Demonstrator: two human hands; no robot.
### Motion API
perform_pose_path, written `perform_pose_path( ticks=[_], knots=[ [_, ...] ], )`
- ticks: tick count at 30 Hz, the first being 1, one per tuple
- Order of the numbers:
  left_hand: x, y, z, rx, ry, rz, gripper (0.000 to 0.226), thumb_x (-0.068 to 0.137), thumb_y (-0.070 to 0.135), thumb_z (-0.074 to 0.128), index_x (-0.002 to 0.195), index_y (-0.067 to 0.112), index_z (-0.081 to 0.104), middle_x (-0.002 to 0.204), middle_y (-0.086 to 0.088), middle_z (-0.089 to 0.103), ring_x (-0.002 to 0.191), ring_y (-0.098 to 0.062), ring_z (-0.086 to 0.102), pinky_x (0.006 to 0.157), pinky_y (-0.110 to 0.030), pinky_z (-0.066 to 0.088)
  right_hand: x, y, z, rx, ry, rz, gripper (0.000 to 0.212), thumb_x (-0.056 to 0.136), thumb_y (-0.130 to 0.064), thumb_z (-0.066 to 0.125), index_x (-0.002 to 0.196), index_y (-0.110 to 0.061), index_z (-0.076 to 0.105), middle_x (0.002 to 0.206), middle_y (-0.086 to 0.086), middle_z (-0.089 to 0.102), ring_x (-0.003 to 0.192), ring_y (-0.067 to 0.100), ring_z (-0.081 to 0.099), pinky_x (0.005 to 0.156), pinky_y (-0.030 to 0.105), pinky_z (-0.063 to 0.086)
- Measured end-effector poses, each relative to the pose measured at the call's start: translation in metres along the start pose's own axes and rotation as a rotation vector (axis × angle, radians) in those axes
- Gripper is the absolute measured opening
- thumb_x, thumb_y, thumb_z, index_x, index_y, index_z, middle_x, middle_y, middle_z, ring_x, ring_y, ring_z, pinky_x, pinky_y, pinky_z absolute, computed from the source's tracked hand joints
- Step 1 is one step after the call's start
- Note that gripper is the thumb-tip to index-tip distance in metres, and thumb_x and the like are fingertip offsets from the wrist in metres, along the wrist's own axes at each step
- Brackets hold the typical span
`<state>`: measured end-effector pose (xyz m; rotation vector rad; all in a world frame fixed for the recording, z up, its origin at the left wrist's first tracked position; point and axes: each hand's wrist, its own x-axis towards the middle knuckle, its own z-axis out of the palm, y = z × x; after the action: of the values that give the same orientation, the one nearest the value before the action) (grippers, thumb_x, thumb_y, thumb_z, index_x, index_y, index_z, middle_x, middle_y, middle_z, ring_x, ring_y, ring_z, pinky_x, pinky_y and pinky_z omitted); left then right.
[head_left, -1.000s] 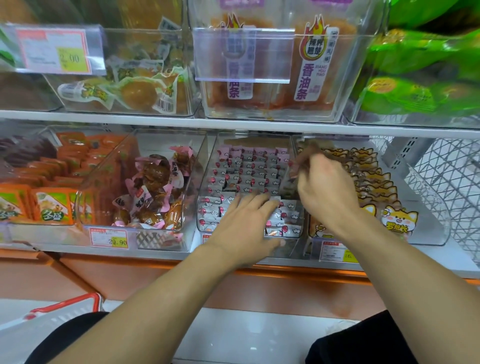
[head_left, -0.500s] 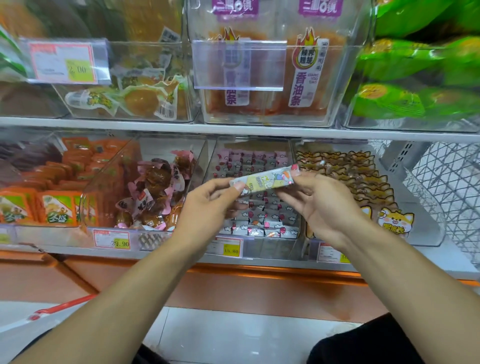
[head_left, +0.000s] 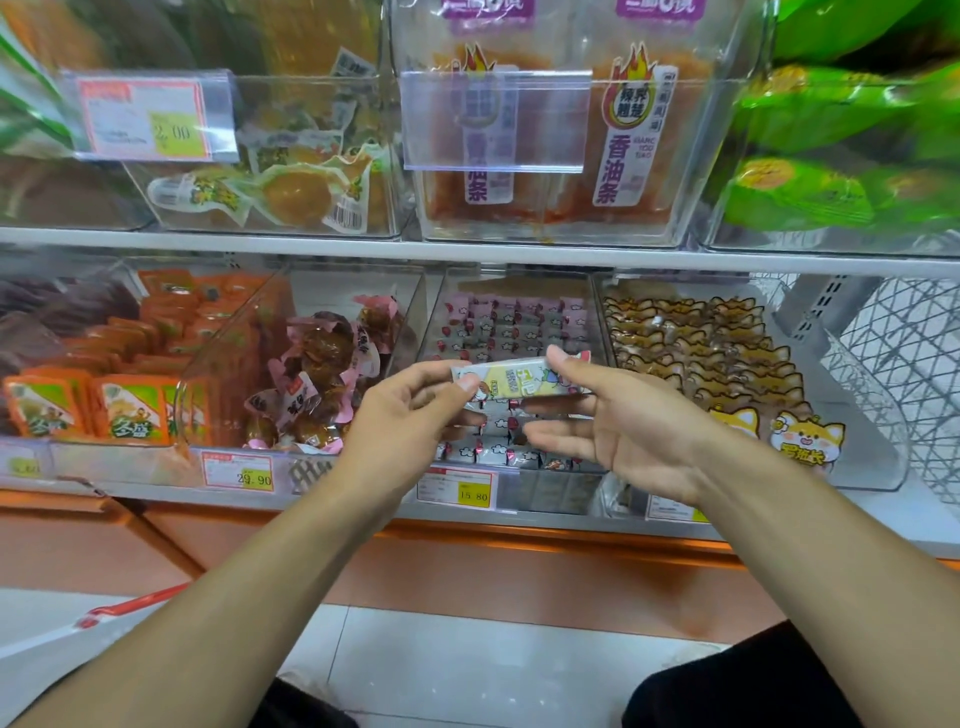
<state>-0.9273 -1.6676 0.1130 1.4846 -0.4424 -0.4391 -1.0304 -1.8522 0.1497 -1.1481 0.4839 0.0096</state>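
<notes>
Yellow-white snack packet (head_left: 519, 378) spans left to right between both hands. Left hand (head_left: 410, 415) pinches its left end, right hand (head_left: 634, 431) its right.

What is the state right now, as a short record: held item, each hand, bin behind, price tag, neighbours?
held item: snack packet, roughly level, in front of the lower shelf
left hand: pinches the packet's left end
right hand: thumb and forefinger pinch the right end, other fingers spread
bin behind: clear bin of small pink and grey packets
price tag: 15.80, below that bin's front
neighbours: pink-wrapped brown snacks left, cat-print packets right
</notes>
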Motion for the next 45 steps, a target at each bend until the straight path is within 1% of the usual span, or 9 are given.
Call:
perform_pose_path(
  ticks=[5, 10, 16, 21, 24, 30, 36, 41, 45],
  knots=[
    [-0.004, 0.006, 0.003, -0.116, -0.025, -0.118, 0.036, 0.090, 0.044, 0.068, 0.113, 0.017, 0.073, 0.108, -0.006, 0.075, 0.093, -0.029, 0.075, 0.076, -0.032, 0.060, 0.001, 0.001, -0.001, -0.034, -0.025, -0.077, 0.021, 0.092, -0.005, 0.067, 0.113, -0.009, 0.069, 0.102, 0.016, 0.074, 0.087, 0.030, 0.074, 0.077, 0.033, 0.064],
    [-0.007, 0.009, 0.012, -0.168, -0.028, -0.195, 0.043, 0.091, 0.049, 0.064, 0.111, 0.012, 0.074, 0.090, -0.003, 0.077, 0.081, -0.027, 0.075, 0.071, -0.031, 0.062, 0.000, 0.007, 0.000, -0.128, -0.051, -0.163, 0.033, 0.079, 0.018, 0.070, 0.087, -0.013, 0.074, 0.110, 0.014, 0.070, 0.084, 0.023, 0.074, 0.069, 0.025, 0.060],
    [-0.006, 0.011, 0.011, -0.292, -0.027, -0.166, 0.021, 0.099, 0.017, 0.059, 0.110, 0.004, 0.070, 0.090, -0.006, 0.077, 0.081, -0.026, 0.074, 0.075, -0.029, 0.062, 0.004, 0.006, -0.001, -0.033, -0.020, -0.181, 0.056, 0.065, -0.002, 0.082, 0.118, -0.008, 0.065, 0.111, 0.012, 0.076, 0.095, 0.026, 0.074, 0.087, 0.032, 0.061],
    [-0.007, 0.014, 0.012, -0.322, -0.043, -0.135, 0.022, 0.096, 0.006, 0.060, 0.117, 0.007, 0.067, 0.110, -0.016, 0.075, 0.092, -0.027, 0.074, 0.078, -0.027, 0.061, 0.003, 0.003, 0.000, 0.045, -0.033, -0.115, 0.035, 0.092, -0.021, 0.069, 0.121, -0.001, 0.066, 0.114, 0.015, 0.075, 0.106, 0.027, 0.073, 0.087, 0.032, 0.061],
    [-0.008, 0.014, 0.012, -0.355, -0.046, -0.126, 0.027, 0.092, 0.004, 0.063, 0.118, 0.007, 0.068, 0.116, -0.017, 0.072, 0.098, -0.027, 0.072, 0.079, -0.028, 0.061, 0.002, 0.002, 0.000, 0.039, -0.046, -0.117, 0.028, 0.095, -0.016, 0.065, 0.119, -0.002, 0.067, 0.113, 0.015, 0.075, 0.106, 0.026, 0.073, 0.089, 0.033, 0.061],
    [-0.009, 0.015, 0.015, -0.345, -0.024, -0.224, 0.034, 0.090, 0.039, 0.067, 0.110, 0.012, 0.073, 0.105, -0.011, 0.077, 0.093, -0.031, 0.075, 0.074, -0.030, 0.061, 0.002, 0.002, -0.001, 0.001, -0.057, -0.180, 0.025, 0.092, 0.001, 0.065, 0.114, -0.008, 0.069, 0.113, 0.017, 0.074, 0.095, 0.026, 0.072, 0.076, 0.031, 0.062],
    [-0.008, 0.014, 0.015, -0.380, 0.013, -0.207, 0.017, 0.095, 0.015, 0.064, 0.107, 0.005, 0.070, 0.092, -0.008, 0.078, 0.082, -0.025, 0.075, 0.071, -0.025, 0.060, 0.003, 0.002, -0.002, 0.009, -0.028, -0.194, 0.043, 0.086, 0.016, 0.063, 0.121, -0.010, 0.066, 0.116, 0.014, 0.073, 0.093, 0.025, 0.074, 0.082, 0.034, 0.063],
    [-0.006, 0.011, 0.015, -0.385, 0.010, -0.156, 0.024, 0.089, -0.004, 0.066, 0.111, 0.004, 0.068, 0.101, -0.014, 0.076, 0.090, -0.024, 0.073, 0.080, -0.029, 0.062, 0.003, 0.002, -0.004, 0.109, -0.037, -0.129, 0.056, 0.069, 0.001, 0.077, 0.123, -0.004, 0.062, 0.114, 0.020, 0.073, 0.103, 0.032, 0.074, 0.081, 0.032, 0.062],
    [-0.008, 0.008, 0.015, -0.320, 0.014, -0.118, 0.028, 0.087, -0.009, 0.067, 0.108, 0.009, 0.069, 0.108, -0.014, 0.074, 0.091, -0.027, 0.073, 0.076, -0.024, 0.060, 0.004, 0.003, -0.003, 0.123, 0.030, -0.139, 0.038, 0.082, -0.002, 0.072, 0.118, -0.001, 0.058, 0.110, 0.020, 0.075, 0.100, 0.027, 0.075, 0.079, 0.029, 0.062]
  ],
)
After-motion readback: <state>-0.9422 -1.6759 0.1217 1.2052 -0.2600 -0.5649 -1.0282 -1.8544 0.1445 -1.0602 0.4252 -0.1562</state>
